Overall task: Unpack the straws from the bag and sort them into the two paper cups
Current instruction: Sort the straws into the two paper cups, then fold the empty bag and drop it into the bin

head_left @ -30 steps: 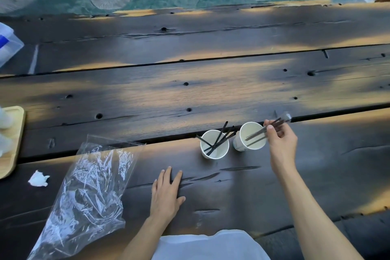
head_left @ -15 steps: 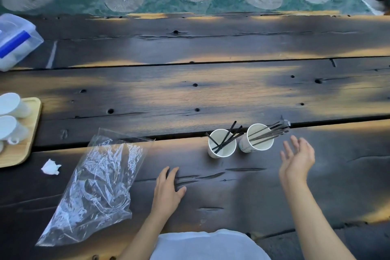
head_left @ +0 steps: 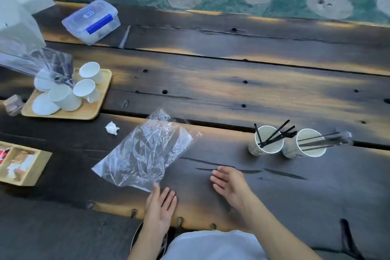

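Two white paper cups stand side by side on the dark wooden table at the right. The left cup [head_left: 266, 141] holds several bare black straws [head_left: 276, 135] leaning right. The right cup [head_left: 304, 143] holds several black straws in clear wrappers [head_left: 326, 140], also leaning right. A crumpled clear plastic bag [head_left: 147, 150] lies flat left of centre, and no straws are visible in it. My left hand [head_left: 160, 207] hovers just below the bag's near corner, fingers apart, holding nothing. My right hand [head_left: 230, 183] is open, palm turned inward, left of and nearer than the cups.
A wooden tray [head_left: 92, 112] with white cups and lids sits at the left, partly under another clear bag [head_left: 31, 63]. A lidded plastic box [head_left: 92, 21] stands at the far left. A wooden compartment box [head_left: 21, 164] and a paper scrap [head_left: 111, 128] lie nearby.
My right hand let go of the wrapped straws in the right cup and drew back left towards me. The view swung left, revealing the tray and boxes. My left hand shifted towards the bag.
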Available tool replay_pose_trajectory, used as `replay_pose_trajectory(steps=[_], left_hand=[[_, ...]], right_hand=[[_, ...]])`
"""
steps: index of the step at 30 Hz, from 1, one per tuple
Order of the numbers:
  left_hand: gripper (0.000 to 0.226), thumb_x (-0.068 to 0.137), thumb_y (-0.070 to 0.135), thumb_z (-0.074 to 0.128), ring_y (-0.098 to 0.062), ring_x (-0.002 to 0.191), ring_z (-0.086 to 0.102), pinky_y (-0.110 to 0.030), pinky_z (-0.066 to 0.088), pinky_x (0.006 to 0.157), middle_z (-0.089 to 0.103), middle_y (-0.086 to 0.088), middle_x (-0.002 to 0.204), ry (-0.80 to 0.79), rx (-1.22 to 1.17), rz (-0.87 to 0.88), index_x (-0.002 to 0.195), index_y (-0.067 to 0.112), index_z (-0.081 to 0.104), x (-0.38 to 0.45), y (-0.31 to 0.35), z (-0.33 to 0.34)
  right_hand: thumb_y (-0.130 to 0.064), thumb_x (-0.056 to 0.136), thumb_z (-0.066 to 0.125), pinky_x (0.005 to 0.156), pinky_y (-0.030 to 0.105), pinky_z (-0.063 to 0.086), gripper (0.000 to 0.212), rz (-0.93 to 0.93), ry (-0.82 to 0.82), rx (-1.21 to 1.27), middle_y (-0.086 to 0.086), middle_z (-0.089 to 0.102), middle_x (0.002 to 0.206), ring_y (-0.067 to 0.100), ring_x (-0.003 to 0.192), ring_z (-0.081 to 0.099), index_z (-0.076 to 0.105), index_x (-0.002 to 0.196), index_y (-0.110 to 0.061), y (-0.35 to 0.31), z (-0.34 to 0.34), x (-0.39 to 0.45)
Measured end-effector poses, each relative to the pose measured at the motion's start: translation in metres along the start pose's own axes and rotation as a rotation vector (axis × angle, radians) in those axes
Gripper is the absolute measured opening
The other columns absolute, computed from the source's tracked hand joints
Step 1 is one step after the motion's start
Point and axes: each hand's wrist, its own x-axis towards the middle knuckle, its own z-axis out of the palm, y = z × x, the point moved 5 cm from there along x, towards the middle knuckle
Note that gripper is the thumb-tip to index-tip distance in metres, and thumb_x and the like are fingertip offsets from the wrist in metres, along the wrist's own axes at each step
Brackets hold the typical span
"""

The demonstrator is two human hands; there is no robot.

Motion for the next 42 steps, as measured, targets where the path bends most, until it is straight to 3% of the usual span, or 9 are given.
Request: replay_pose_trajectory(steps=[6,10,14,19,27,32,36,39,42], left_hand=[[0.027,0.098,0.01,0.057,-0.02,0.063,0.07,-0.023,0.059,0.057,0.072,-0.013,0.075,0.042,0.182,0.153,0.118,-0.009,0.06,0.004,0.011,0.008],[0.017,0.094,0.004,0.061,-0.021,0.063,0.063,-0.021,0.058,0.054,0.07,-0.013,0.07,-0.034,0.328,0.131,0.106,-0.007,0.066,-0.004,-0.003,0.028],[0.014,0.093,0.005,0.062,-0.017,0.055,0.063,-0.021,0.055,0.053,0.069,-0.012,0.067,-0.141,0.466,0.068,0.099,-0.006,0.069,-0.014,-0.02,0.045],[0.027,0.099,0.016,0.057,-0.019,0.061,0.065,-0.023,0.054,0.056,0.072,-0.015,0.076,-0.2,0.498,0.025,0.101,-0.007,0.07,-0.017,-0.026,0.045],[0.035,0.102,0.022,0.049,-0.018,0.063,0.063,-0.022,0.052,0.052,0.072,-0.014,0.078,-0.166,0.364,-0.015,0.106,-0.007,0.068,-0.017,-0.038,0.019],[0.034,0.099,0.023,0.054,-0.019,0.068,0.065,-0.025,0.052,0.057,0.072,-0.013,0.082,-0.202,0.371,-0.11,0.112,-0.005,0.069,-0.021,-0.061,0.023],[0.029,0.097,0.018,0.058,-0.018,0.069,0.065,-0.024,0.053,0.056,0.072,-0.013,0.082,-0.193,0.324,-0.091,0.112,-0.004,0.069,-0.017,-0.059,0.037],[0.027,0.096,0.016,0.06,-0.017,0.066,0.065,-0.022,0.053,0.053,0.072,-0.013,0.081,-0.183,0.321,-0.073,0.111,-0.004,0.069,-0.013,-0.057,0.044],[0.027,0.091,0.015,0.065,-0.018,0.066,0.065,-0.023,0.053,0.053,0.073,-0.015,0.083,-0.177,0.361,-0.086,0.109,-0.004,0.071,-0.013,-0.059,0.04]], right_hand=[[-0.019,0.095,0.055,0.071,0.03,0.047,0.009,-0.053,-0.042,-0.239,0.004,0.068,0.089,0.02,0.076,0.064,0.061,0.1,-0.015,0.006,0.041,0.004],[-0.033,0.095,0.06,0.074,0.031,0.051,0.02,-0.104,-0.038,-0.246,0.004,0.067,0.098,0.021,0.088,0.064,0.061,0.099,-0.014,-0.001,0.052,0.014],[-0.036,0.094,0.062,0.092,0.037,0.05,0.021,-0.085,-0.011,-0.147,0.001,0.066,0.092,0.019,0.088,0.061,0.061,0.091,-0.015,-0.014,0.054,0.027],[-0.018,0.096,0.059,0.068,0.028,0.046,0.02,-0.147,0.066,-0.008,0.001,0.061,0.072,0.014,0.066,0.056,0.054,0.077,-0.017,-0.035,0.034,0.042],[-0.007,0.096,0.051,0.059,0.027,0.045,0.027,-0.264,0.164,-0.048,0.006,0.053,0.066,0.014,0.056,0.048,0.051,0.069,-0.016,-0.083,0.019,0.061],[-0.023,0.098,0.056,0.066,0.034,0.054,0.015,-0.244,0.148,0.007,0.009,0.064,0.082,0.02,0.072,0.059,0.062,0.095,-0.009,-0.088,0.02,0.07],[-0.052,0.091,0.058,0.079,0.04,0.058,0.045,-0.159,-0.026,-0.172,0.01,0.072,0.103,0.025,0.094,0.068,0.063,0.11,-0.011,-0.074,0.022,0.071],[-0.033,0.094,0.062,0.07,0.033,0.059,0.03,-0.172,-0.004,-0.345,0.012,0.069,0.105,0.024,0.087,0.064,0.066,0.108,-0.008,-0.065,0.021,0.073],[-0.01,0.096,0.051,0.051,0.024,0.052,0.014,-0.231,0.066,-0.33,0.007,0.051,0.075,0.014,0.056,0.045,0.064,0.095,-0.007,-0.074,0.019,0.074]])
